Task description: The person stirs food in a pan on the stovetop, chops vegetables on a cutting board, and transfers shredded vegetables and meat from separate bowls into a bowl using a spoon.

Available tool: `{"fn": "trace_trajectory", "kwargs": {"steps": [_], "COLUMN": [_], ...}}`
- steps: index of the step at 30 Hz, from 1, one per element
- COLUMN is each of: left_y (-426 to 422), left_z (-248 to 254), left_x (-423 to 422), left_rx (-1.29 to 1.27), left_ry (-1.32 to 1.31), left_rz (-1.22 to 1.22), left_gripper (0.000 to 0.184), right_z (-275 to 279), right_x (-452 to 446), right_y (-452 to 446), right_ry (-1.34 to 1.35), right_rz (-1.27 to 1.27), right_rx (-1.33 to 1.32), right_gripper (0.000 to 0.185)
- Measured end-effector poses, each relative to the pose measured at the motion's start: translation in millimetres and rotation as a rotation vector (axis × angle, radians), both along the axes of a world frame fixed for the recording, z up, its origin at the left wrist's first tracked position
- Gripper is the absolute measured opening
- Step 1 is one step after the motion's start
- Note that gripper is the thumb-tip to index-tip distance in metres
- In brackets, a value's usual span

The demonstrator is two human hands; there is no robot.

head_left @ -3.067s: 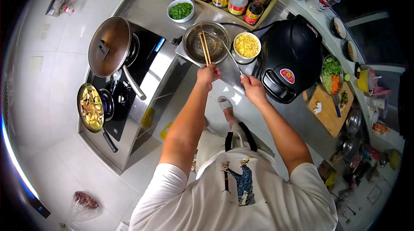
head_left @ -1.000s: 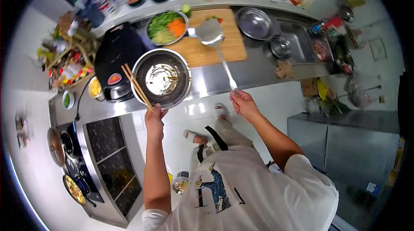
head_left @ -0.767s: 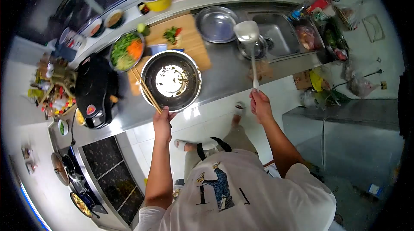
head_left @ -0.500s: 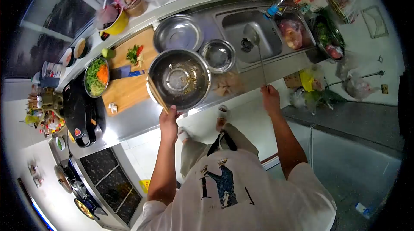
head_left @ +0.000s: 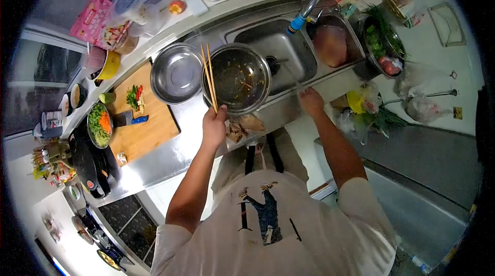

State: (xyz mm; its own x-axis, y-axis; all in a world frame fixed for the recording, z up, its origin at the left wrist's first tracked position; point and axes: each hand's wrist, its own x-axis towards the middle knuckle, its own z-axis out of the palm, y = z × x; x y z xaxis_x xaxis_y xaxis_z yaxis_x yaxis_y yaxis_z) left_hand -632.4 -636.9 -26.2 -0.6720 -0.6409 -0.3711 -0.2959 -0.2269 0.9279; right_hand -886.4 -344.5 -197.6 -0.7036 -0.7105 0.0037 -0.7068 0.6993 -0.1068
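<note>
My left hand (head_left: pixel 214 127) is closed on the rim of a steel mixing bowl (head_left: pixel 262 82) and on a pair of wooden chopsticks (head_left: pixel 210 77) that slant up along the bowl's left side. Brown food residue coats the inside of the bowl, which overlaps the left edge of the sink (head_left: pixel 305 64). My right hand (head_left: pixel 312 103) is closed round the handle of a long metal ladle (head_left: pixel 292 74), blurred by motion, with its far end over the sink near the drain. Beside the bowl on the left stands a wide, shiny steel basin (head_left: pixel 160 77).
A cutting board (head_left: pixel 154 134) carries a knife (head_left: pixel 126 118) and chopped vegetables (head_left: pixel 135 98). Left of it is a bowl of shredded vegetables (head_left: pixel 99 124). A faucet (head_left: pixel 309 5) rises behind the sink; bagged meat (head_left: pixel 331 44) sits in the right basin. Brown paper-like scraps (head_left: pixel 247 127) lie at the counter's front.
My left hand has carried the bowl and chopsticks right, toward the sink, now covering the small steel bowl's spot. The ladle has swung lower in the sink. The whole view has shifted.
</note>
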Motion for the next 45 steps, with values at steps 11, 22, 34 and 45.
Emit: {"fn": "trace_trajectory", "kwargs": {"steps": [11, 22, 34, 45], "left_y": [45.5, 89.1, 90.0, 91.5], "left_z": [-53.3, -90.7, -89.0, -81.4], "left_x": [-128.9, -205.2, -196.6, -196.4], "left_rx": [0.204, 0.222, -0.047, -0.175], "left_ry": [-0.175, -0.107, -0.374, -0.408], "left_rz": [0.141, 0.485, 0.374, 0.319], "left_gripper": [0.020, 0.024, 0.034, 0.031], "right_z": [27.2, 47.6, 6.2, -33.4], "right_x": [-59.8, -402.8, -468.2, -496.3], "right_y": [-49.3, -127.6, -116.6, -89.9], "right_ry": [-0.456, 0.340, -0.328, -0.004], "right_rz": [-0.055, 0.189, 0.000, 0.215], "right_rx": [0.205, 0.047, 0.083, 0.295], "right_gripper": [0.025, 0.028, 0.025, 0.026]}}
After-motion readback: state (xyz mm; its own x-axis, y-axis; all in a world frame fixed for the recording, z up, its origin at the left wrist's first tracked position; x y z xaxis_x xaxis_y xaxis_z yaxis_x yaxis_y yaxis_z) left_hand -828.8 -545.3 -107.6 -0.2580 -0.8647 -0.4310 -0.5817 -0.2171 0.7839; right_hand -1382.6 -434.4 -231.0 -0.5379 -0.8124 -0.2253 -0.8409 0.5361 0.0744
